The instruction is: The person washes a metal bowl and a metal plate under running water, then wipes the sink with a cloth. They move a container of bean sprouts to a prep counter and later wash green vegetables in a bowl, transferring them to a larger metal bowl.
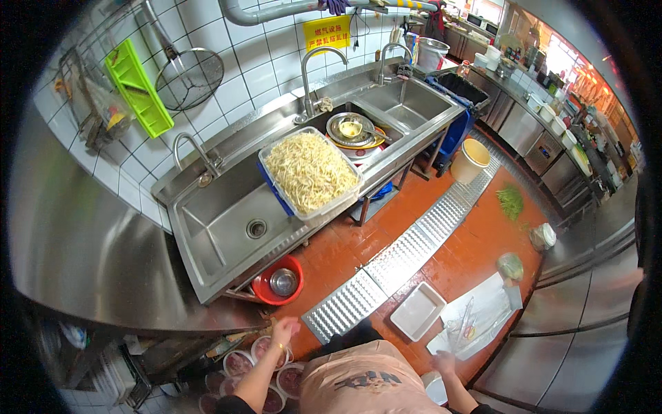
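My left hand (285,329), with a yellow band at its wrist, is held low over the floor, below a red plastic basin (279,282) with a metal bowl (284,281) in it. It seems to hold nothing; its fingers are partly curled. Round tubs of reddish food (238,364) stand beneath that forearm. My right hand (442,360) is blurred, near the lower left edge of a white plastic sheet (478,315); its finger pose is unclear. Between sheet and drain lies a white tray (418,311). A clear plastic bin of pale bean sprouts (310,171) rests across the sink divider.
Stainless steel sinks (227,227) run along the tiled wall, with stacked dishes (351,129) in the middle one. A metal drain grating (403,253) crosses the red floor. At right are a cream bucket (469,161), greens (510,202), a bagged item (510,266) and steel cabinets (548,357).
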A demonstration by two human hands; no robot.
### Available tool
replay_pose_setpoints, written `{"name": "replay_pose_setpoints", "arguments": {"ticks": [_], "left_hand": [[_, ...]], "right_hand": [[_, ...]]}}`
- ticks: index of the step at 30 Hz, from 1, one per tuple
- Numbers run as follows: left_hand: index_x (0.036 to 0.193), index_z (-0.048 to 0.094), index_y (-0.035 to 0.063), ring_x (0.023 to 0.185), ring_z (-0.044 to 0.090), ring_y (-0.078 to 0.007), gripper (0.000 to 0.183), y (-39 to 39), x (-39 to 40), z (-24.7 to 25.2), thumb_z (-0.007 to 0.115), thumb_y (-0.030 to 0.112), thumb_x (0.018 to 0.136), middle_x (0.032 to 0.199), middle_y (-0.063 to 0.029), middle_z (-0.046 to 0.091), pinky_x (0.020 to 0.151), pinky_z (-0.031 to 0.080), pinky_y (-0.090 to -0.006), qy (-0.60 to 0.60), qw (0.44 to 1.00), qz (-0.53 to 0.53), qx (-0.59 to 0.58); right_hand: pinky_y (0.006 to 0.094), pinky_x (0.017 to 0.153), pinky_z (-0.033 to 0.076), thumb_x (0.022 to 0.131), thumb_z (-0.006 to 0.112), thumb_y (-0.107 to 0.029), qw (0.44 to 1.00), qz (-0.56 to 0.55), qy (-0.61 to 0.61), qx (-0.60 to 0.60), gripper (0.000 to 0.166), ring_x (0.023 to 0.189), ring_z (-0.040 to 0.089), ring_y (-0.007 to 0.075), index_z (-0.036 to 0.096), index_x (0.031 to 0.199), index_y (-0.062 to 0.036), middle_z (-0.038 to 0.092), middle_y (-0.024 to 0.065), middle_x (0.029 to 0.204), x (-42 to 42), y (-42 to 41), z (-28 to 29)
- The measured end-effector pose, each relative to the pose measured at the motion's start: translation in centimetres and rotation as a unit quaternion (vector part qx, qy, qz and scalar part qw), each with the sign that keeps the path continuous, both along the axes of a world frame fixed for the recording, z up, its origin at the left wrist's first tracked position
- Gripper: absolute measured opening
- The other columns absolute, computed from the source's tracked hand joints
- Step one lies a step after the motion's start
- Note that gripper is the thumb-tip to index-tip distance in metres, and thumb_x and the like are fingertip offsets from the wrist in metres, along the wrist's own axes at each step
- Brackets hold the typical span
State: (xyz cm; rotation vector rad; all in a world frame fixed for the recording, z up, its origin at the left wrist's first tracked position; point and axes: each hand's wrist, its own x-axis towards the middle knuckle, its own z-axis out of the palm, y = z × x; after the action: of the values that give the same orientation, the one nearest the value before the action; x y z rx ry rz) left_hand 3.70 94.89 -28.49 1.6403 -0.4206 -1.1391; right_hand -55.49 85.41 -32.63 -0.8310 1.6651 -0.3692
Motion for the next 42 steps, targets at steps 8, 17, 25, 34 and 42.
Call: {"name": "replay_pose_setpoints", "arguments": {"ticks": [8, 17, 25, 34, 42], "left_hand": [[0.098, 0.065, -0.0053, 0.077, 0.064, -0.0148, 0.024, -23.0, 1.4, 14.5, 0.042, -0.003, 0.094, 0.091, -0.0108, 0.067, 0.072, 0.053, -0.0274, -0.197, 0.957, -0.094, -0.193], [0.091, 0.065, -0.0057, 0.071, 0.064, -0.0155, 0.024, -31.2, 6.9, 23.9, 0.042, -0.005, 0.089, 0.082, -0.0097, 0.066, 0.069, 0.052, -0.0279, -0.297, 0.918, -0.024, -0.261], [0.101, 0.064, -0.0028, 0.078, 0.064, -0.0130, 0.022, -44.6, 23.6, 25.2, 0.044, 0.001, 0.094, 0.089, -0.0084, 0.067, 0.072, 0.052, -0.0269, -0.306, 0.923, 0.013, -0.233], [0.106, 0.063, 0.0033, 0.087, 0.064, -0.0361, 0.042, -57.0, 36.7, 14.5, 0.047, 0.040, 0.094, 0.095, -0.0189, 0.067, 0.077, 0.049, -0.0390, -0.456, 0.861, -0.222, 0.029], [0.121, 0.055, -0.0034, 0.088, 0.062, -0.0251, 0.058, -59.6, 38.0, 12.8, 0.040, 0.047, 0.097, 0.102, -0.0105, 0.067, 0.084, 0.046, -0.0337, -0.404, 0.853, -0.330, -0.001]], "right_hand": [[0.0238, 0.064, 0.052, 0.095, 0.051, -0.011, 0.970, 0.031, -0.142, -0.195, 0.028, 0.073, 0.065, 0.0146, 0.059, 0.117, 0.0045, 0.068, 0.0110, 0.094, 20.0, -23.1, 10.6], [0.0311, 0.080, 0.050, 0.091, 0.055, -0.011, 0.914, 0.161, -0.139, -0.346, 0.031, 0.088, 0.065, 0.0180, 0.059, 0.121, -0.0022, 0.068, 0.0114, 0.107, 40.7, -37.4, 21.1], [0.0337, 0.073, 0.053, 0.094, 0.054, -0.025, 0.956, 0.107, -0.268, -0.048, 0.030, 0.091, 0.065, 0.0232, 0.059, 0.109, 0.0014, 0.065, 0.0126, 0.097, 45.5, -38.4, 20.1], [0.0351, 0.085, 0.052, 0.100, 0.043, -0.036, 0.937, 0.072, -0.307, 0.148, 0.042, 0.091, 0.063, 0.0223, 0.049, 0.117, 0.0020, 0.061, 0.0123, 0.101, 51.5, -35.4, 23.6], [0.0322, 0.075, 0.055, 0.099, 0.046, -0.035, 0.954, -0.049, -0.287, 0.069, 0.039, 0.079, 0.065, 0.0201, 0.054, 0.109, 0.0018, 0.062, 0.0106, 0.092, 53.2, -34.2, 22.8]]}}
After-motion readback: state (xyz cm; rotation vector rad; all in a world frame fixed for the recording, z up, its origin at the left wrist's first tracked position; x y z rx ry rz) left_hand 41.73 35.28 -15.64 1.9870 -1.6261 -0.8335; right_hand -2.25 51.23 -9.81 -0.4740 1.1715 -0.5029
